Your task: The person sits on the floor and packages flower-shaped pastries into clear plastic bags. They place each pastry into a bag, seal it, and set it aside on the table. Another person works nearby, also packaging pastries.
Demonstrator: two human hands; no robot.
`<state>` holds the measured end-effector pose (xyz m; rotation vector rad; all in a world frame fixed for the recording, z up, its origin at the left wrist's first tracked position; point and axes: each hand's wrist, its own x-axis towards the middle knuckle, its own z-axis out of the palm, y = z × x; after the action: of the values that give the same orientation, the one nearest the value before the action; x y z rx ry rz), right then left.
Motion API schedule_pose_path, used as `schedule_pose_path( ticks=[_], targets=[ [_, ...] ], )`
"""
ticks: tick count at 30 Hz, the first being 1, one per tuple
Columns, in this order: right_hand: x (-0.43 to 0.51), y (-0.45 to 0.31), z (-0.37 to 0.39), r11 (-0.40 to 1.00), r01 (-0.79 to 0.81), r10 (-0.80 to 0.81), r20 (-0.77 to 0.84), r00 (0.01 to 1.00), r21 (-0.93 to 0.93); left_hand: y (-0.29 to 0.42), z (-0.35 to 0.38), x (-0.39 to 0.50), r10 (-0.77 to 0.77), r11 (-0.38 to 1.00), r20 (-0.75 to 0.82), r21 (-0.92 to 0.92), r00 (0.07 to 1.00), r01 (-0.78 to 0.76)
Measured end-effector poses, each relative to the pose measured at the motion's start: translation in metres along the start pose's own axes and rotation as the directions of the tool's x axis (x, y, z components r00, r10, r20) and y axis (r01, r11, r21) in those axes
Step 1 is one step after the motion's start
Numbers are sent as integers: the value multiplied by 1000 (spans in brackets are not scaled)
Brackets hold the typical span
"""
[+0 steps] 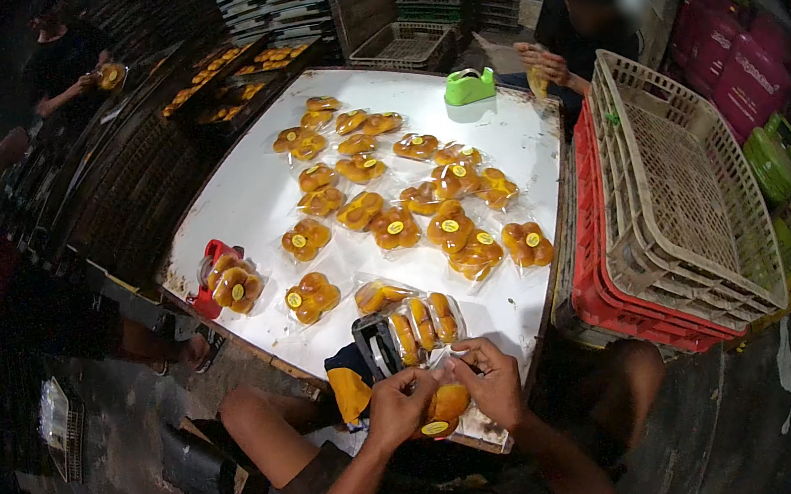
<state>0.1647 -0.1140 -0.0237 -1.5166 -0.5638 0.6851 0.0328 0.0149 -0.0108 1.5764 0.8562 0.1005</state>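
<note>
Close to my body, at the table's near edge, is a golden bun in a clear plastic bag with a yellow sticker. My left hand pinches the bag's upper end from one side. From the other side, my right hand grips the same end between thumb and fingers. Just beyond the hands, several bagged buns stand on edge in a row. Beside them sits a black tape dispenser. A dark and yellow cloth hangs at the table edge, left of my left hand.
Bagged buns are spread over the white table. A red tape dispenser and a green one stand near its edges. Stacked crates rise at the right. One person sits across; another stands far left by bun trays.
</note>
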Motion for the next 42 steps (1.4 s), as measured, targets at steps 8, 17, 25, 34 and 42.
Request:
schedule_pose_path(
  ticks=[8, 17, 25, 34, 42],
  targets=[
    [1, -20, -22, 907, 347, -283, 267, 921, -237, 0, -3, 5, 226, 956, -22, -187, 974, -226],
    [-14, 23, 33, 961, -164, 121, 194, 973, 222, -8, 7, 8, 524, 850, -408, 306, 748, -428],
    [1, 28, 73, 849, -195, 137, 151, 979, 491, -3, -7, 7, 30, 713, -201, -682, 979, -162],
    [18, 85, 97, 915, -251, 253, -35, 967, -315, -12, -56, 16, -51, 536, -274, -819, 960, -206],
    [-1, 90, 41, 809, 364, -49, 563, 825, -462, -3, -66, 9, 0, 578, -130, -809, 992, -106]
  ],
)
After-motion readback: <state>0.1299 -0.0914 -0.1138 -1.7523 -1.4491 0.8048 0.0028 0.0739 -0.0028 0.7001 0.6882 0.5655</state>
